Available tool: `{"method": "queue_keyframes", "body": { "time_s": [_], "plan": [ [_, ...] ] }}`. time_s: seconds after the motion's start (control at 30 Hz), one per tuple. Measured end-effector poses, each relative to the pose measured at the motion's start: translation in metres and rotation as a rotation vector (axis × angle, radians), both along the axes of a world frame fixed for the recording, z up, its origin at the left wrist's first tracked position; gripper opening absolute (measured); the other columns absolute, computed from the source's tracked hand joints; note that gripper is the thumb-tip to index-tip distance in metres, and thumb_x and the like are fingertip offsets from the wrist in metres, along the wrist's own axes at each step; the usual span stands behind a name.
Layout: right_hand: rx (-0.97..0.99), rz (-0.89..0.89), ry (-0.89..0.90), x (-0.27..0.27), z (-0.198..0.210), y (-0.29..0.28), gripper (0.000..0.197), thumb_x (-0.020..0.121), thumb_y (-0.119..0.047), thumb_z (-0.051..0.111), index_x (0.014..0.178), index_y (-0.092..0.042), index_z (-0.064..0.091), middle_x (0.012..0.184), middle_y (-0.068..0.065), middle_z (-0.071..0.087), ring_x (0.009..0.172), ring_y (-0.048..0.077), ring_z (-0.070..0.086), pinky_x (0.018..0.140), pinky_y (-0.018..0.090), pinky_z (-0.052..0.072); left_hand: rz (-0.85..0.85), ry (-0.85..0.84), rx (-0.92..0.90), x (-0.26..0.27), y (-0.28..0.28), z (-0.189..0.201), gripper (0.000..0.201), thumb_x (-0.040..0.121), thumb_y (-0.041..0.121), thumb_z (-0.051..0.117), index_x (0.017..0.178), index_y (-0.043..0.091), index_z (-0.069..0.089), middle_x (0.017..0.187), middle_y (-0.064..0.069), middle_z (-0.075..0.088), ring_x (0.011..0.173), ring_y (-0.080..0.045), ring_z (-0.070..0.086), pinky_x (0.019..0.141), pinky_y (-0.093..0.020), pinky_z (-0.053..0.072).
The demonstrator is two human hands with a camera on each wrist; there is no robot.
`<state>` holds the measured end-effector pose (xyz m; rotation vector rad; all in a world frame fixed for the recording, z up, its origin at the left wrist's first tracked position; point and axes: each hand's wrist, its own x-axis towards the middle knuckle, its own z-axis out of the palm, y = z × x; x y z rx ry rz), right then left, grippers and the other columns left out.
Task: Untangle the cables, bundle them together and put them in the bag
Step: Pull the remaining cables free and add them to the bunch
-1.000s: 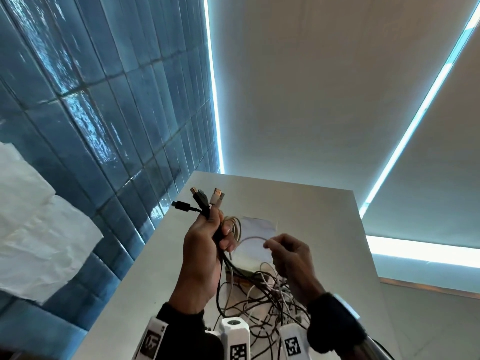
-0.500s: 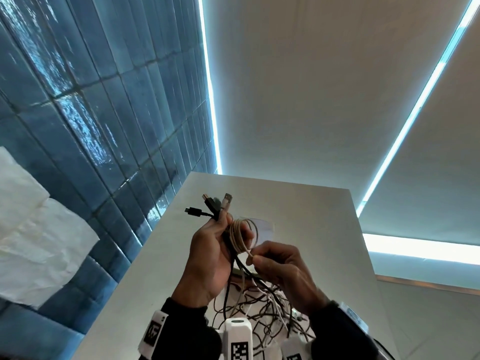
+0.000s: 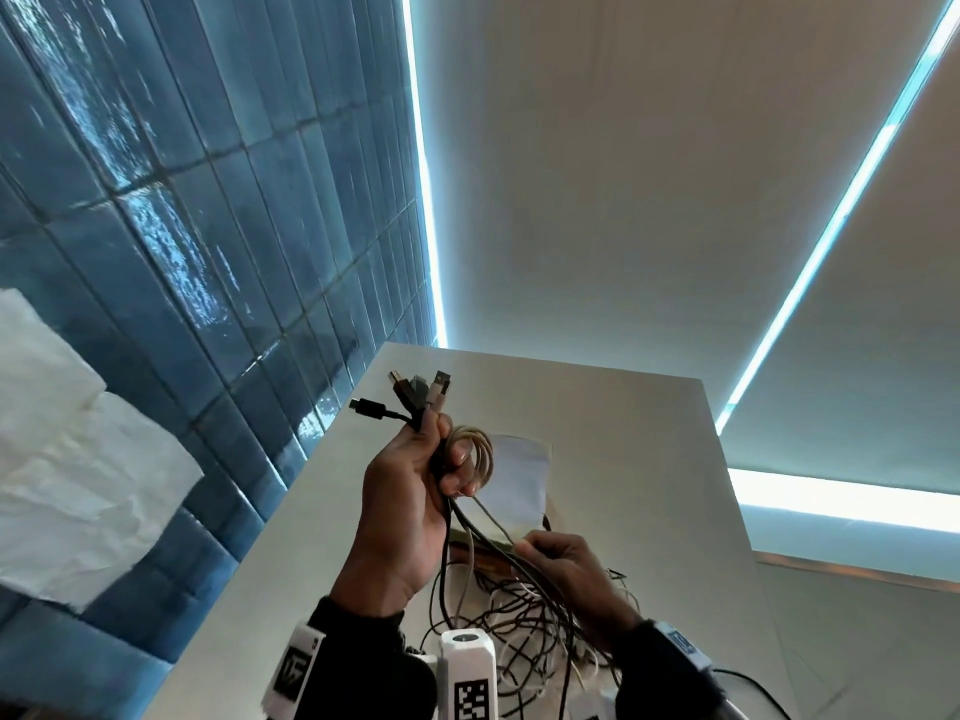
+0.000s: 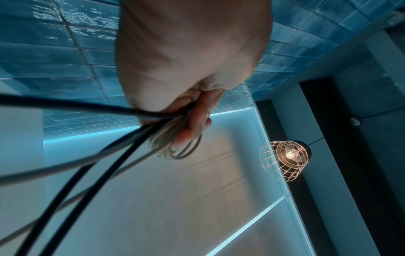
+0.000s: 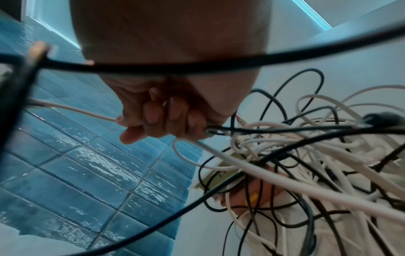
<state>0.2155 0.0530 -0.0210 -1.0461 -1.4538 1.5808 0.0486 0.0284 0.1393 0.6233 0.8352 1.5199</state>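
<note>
My left hand [image 3: 447, 444] is raised and grips a bunch of cables whose plugs [image 3: 415, 394] stick up above the fist. A beige cable coil [image 3: 480, 454] is looped round its fingers, and the left wrist view shows the same coil [image 4: 175, 149] beside black cables [image 4: 87, 173]. Lower down, my right hand [image 3: 530, 548] pinches the beige cable that runs from the coil. It grips this pale cable [image 5: 76, 110] between thumb and fingers. The tangle of black and white cables [image 3: 519, 626] lies on the white table [image 3: 649, 459] below both hands. I cannot pick out a bag.
A blue tiled wall [image 3: 208, 226] runs along the table's left side. Crumpled white paper [image 3: 78, 485] hangs at the left. A flat white sheet [image 3: 519, 475] lies beyond the hands. Something brown [image 5: 247, 195] lies under the tangle. A wire-cage lamp [image 4: 285, 155] is lit.
My right hand brought the beige cable up to the left hand, adding a loop to the coil, then slid down along it toward the tangle. The left hand stayed raised.
</note>
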Motion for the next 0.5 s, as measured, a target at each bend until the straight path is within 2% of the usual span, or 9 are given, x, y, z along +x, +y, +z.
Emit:
{"method": "queue_keyframes", "body": {
  "time_s": [0.1,0.17,0.23,0.3,0.37,0.4,0.43,0.5],
  "plan": [
    [-0.029,-0.026,-0.024,0.001,-0.014,0.000,0.031,0.087,-0.031,0.064,0.070,-0.005,0.064,0.063,0.002,0.048,0.059,0.013,0.039,0.054,0.022,0.030,0.016,0.028,0.004,-0.004,-0.001,0.002,0.026,0.100,0.023,0.037,0.078,0.014,0.047,0.061,-0.001,0.043,0.048,-0.012,0.028,0.054,-0.028,0.030],
    [-0.035,-0.051,-0.064,0.003,-0.021,-0.001,0.030,0.084,-0.033,0.063,0.068,-0.008,0.063,0.060,-0.001,0.045,0.056,0.011,0.036,0.051,0.023,0.027,0.028,0.047,0.012,-0.006,-0.002,0.003,0.027,0.101,0.022,0.036,0.077,0.014,0.046,0.060,-0.001,0.043,0.048,-0.012,0.028,0.054,-0.028,0.030],
    [-0.004,-0.066,-0.118,0.003,-0.023,-0.001,0.025,0.088,-0.024,0.063,0.065,-0.015,0.063,0.056,-0.008,0.046,0.054,0.007,0.037,0.051,0.022,0.029,0.041,0.064,0.003,-0.006,-0.002,0.001,0.027,0.102,0.022,0.036,0.078,0.015,0.046,0.059,-0.001,0.043,0.047,-0.012,0.028,0.054,-0.029,0.029],
    [0.023,-0.135,-0.163,0.002,-0.013,0.001,0.029,0.091,-0.014,0.063,0.061,-0.015,0.064,0.051,-0.011,0.049,0.052,0.006,0.041,0.050,0.019,0.032,0.052,0.086,-0.038,-0.005,-0.001,-0.003,0.027,0.102,0.021,0.035,0.079,0.014,0.047,0.059,-0.001,0.043,0.045,-0.011,0.029,0.054,-0.029,0.027],
    [0.010,-0.242,-0.094,0.001,0.006,0.004,0.026,0.090,-0.010,0.062,0.065,-0.009,0.067,0.048,-0.010,0.053,0.048,0.006,0.046,0.046,0.016,0.036,0.060,0.114,-0.095,-0.005,0.000,-0.009,0.028,0.102,0.021,0.036,0.091,0.009,0.058,0.061,-0.003,0.042,0.045,-0.011,0.030,0.054,-0.029,0.026],
    [0.013,-0.288,-0.045,0.000,0.017,0.006,0.023,0.090,-0.009,0.063,0.068,-0.006,0.067,0.048,-0.009,0.052,0.046,0.006,0.045,0.044,0.016,0.036,0.064,0.125,-0.125,-0.005,0.001,-0.011,0.026,0.102,0.021,0.036,0.102,0.007,0.059,0.061,-0.003,0.042,0.045,-0.011,0.031,0.055,-0.029,0.025],
    [0.030,-0.323,0.006,0.000,0.027,0.007,0.021,0.089,-0.010,0.064,0.069,-0.006,0.067,0.048,-0.010,0.049,0.045,0.006,0.041,0.043,0.017,0.034,0.066,0.137,-0.153,-0.004,0.001,-0.013,0.026,0.102,0.021,0.037,0.103,0.009,0.060,0.062,-0.003,0.042,0.045,-0.011,0.032,0.055,-0.030,0.025],
    [0.092,-0.344,0.113,-0.002,0.049,0.008,0.018,0.089,-0.010,0.065,0.071,-0.007,0.067,0.052,-0.004,0.044,0.047,0.008,0.034,0.043,0.019,0.029,0.062,0.159,-0.211,0.000,0.001,-0.017,0.026,0.103,0.020,0.038,0.085,0.013,0.056,0.062,-0.004,0.045,0.047,-0.011,0.039,0.053,-0.028,0.031]
  ]
}}
